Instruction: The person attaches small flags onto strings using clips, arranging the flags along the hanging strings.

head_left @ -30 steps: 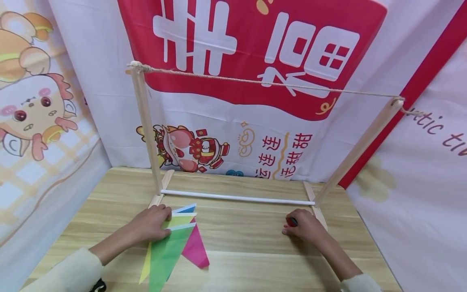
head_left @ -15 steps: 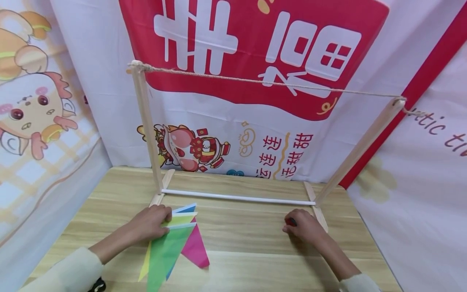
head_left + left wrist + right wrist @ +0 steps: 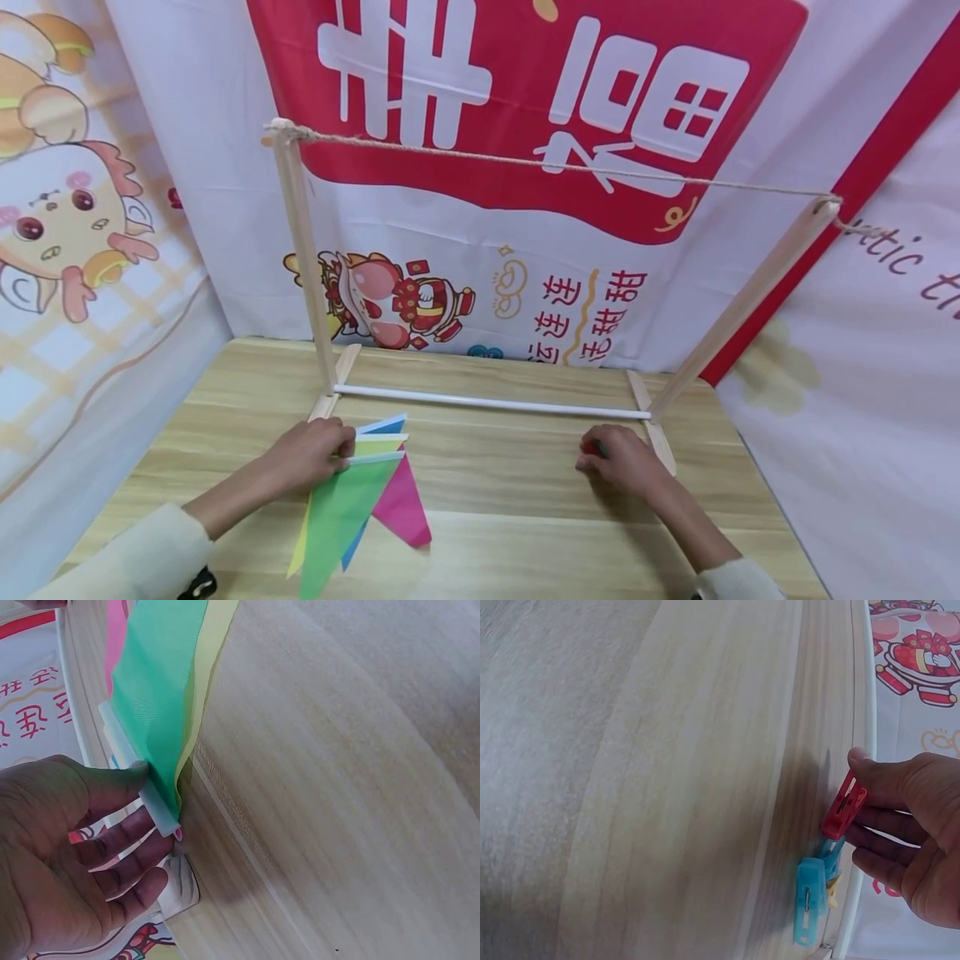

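Note:
Between thumb and fingers, my left hand (image 3: 307,454) pinches the white top strip of a green pennant (image 3: 352,496). Beneath it fan out a yellow pennant (image 3: 214,645), a blue pennant (image 3: 393,425) and a pink pennant (image 3: 405,508), their white strips near my fingers. At the right, my right hand (image 3: 622,458) is low over the tabletop. The right wrist view shows it pinching a red clothespin (image 3: 844,814), thumb on one end. Turquoise clothespins (image 3: 808,900) and a bit of a yellow one (image 3: 832,892) lie just below, partly hidden behind each other.
Behind the hands stands a frame with a left wooden post (image 3: 303,267) and a right wooden post (image 3: 742,308). A twine (image 3: 487,157) runs between their tops, and a white rod (image 3: 487,403) joins them near the wooden table (image 3: 495,475). Printed cloth (image 3: 450,225) hangs behind.
The green pennant has swung slightly under my left hand, and more of the blue one shows beside it. My right fingers have closed in a little around the red clothespin.

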A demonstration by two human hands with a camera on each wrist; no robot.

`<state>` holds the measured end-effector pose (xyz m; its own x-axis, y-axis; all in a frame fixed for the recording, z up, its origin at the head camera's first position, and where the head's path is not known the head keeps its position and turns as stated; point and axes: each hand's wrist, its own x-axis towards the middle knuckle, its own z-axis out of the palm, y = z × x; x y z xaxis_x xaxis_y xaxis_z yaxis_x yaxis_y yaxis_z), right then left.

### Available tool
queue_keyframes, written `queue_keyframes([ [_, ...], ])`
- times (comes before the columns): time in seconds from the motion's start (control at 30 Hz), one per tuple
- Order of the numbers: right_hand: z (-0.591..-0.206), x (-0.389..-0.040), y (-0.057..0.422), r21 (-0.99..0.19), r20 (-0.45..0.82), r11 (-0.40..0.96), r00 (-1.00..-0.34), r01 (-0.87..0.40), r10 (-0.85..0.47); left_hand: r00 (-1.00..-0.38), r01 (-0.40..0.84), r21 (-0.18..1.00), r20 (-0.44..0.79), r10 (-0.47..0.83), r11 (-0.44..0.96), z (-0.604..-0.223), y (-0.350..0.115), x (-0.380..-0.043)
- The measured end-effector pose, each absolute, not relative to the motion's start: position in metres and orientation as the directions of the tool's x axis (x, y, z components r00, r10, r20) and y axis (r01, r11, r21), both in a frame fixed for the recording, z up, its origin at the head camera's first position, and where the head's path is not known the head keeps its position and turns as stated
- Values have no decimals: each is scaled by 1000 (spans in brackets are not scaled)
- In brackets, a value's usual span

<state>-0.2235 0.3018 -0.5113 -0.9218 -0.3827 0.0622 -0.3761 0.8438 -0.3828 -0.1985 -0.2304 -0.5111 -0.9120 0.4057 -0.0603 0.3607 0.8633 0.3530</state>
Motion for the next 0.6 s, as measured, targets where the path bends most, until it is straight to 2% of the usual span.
queue_keyframes([
  [0.2,-507,-227,300,-409,70,832,-922,-374,-380,-896,414,341,-9,443,844,-507,-232,-200],
  [0.4,-503,-229,300,-408,152,797,-894,-446,-422,-892,423,361,5,452,831,-501,-233,-201],
  [0.5,-501,-229,300,-407,175,793,-891,-453,-419,-898,397,393,-19,439,830,-499,-231,-202],
  [0.6,-499,-230,299,-408,180,795,-894,-448,-411,-911,320,456,-90,401,830,-497,-229,-205],
])
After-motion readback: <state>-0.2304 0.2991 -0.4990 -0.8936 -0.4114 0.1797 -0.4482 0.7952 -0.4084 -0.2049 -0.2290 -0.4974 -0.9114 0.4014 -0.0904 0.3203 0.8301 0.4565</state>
